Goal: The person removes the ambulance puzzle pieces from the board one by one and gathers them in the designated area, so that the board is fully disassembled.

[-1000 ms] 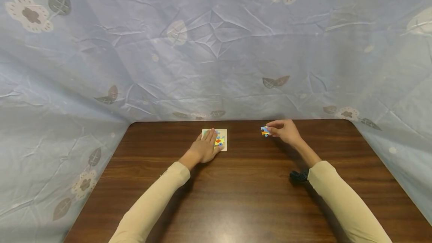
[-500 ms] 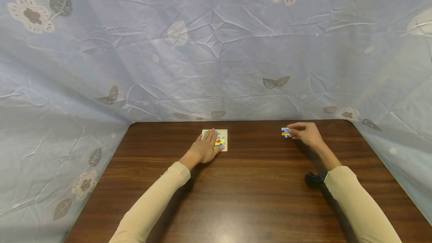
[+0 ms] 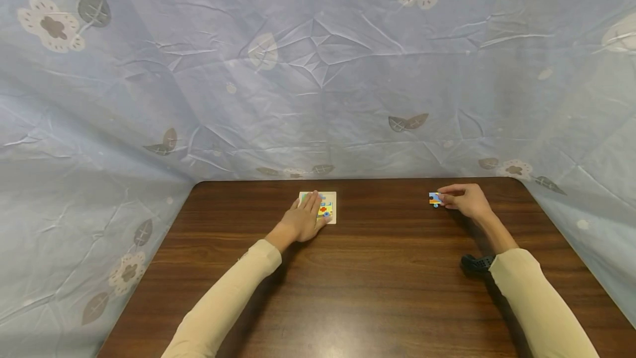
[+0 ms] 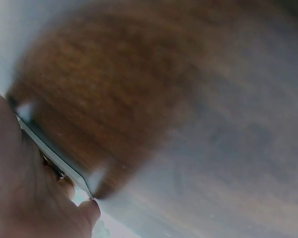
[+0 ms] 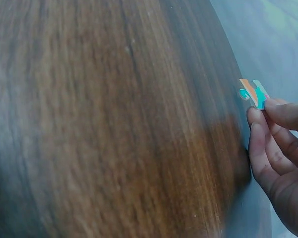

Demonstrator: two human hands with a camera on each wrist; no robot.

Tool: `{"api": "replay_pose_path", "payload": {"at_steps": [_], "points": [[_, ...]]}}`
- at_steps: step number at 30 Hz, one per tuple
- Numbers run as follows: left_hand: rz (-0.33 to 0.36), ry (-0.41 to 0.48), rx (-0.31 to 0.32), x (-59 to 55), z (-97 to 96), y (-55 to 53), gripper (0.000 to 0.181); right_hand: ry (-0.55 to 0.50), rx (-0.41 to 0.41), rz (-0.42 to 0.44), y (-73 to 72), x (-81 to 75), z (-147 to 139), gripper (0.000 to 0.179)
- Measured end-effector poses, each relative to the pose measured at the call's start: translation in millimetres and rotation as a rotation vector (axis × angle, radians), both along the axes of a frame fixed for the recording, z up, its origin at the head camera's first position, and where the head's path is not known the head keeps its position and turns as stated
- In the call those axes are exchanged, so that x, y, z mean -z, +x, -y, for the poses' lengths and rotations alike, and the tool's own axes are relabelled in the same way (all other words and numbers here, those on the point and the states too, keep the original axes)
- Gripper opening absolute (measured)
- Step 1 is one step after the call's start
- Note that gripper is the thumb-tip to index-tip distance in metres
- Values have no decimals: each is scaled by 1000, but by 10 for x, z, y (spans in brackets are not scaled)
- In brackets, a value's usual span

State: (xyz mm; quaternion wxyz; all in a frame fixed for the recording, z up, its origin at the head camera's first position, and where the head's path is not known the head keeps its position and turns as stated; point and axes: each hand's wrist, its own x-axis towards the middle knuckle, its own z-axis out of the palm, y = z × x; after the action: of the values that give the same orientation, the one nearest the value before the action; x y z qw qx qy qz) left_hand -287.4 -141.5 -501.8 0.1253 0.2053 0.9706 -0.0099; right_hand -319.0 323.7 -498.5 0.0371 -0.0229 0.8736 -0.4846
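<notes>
Left hand rests on board, far middle of table, fingers straight, no grip; right hand pinches piece between thumb and fingers, well right of board, near table's far edge.

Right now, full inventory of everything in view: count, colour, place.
wood-grain tabletop: 1, dark brown, foreground
flower-and-leaf-print fabric: count unclear, pale blue-grey, behind and beside the tabletop
square picture-puzzle board: 1, cream with yellow, red and blue, tabletop's far middle
small interlocking jigsaw piece: 1, mainly blue and orange, tabletop's far right
perforated object: 1, black, by the right wrist
long sleeves: 2, cream, both arms
left hand: 1, bare, resting on the board
right hand: 1, bare, pinching the piece
</notes>
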Motion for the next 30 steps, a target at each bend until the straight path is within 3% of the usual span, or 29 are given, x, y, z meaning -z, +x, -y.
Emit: {"api": "replay_pose_path", "payload": {"at_steps": [7, 18, 30], "points": [[9, -5, -9, -1, 3, 1, 84, 40, -22, 9, -5, -17, 1, 38], [6, 4, -13, -23, -6, -12, 83, 264, -9, -79, -49, -18, 31, 30], [1, 3, -5, -11, 2, 12, 82, 332, -14, -51, -38, -50, 84, 31]]}}
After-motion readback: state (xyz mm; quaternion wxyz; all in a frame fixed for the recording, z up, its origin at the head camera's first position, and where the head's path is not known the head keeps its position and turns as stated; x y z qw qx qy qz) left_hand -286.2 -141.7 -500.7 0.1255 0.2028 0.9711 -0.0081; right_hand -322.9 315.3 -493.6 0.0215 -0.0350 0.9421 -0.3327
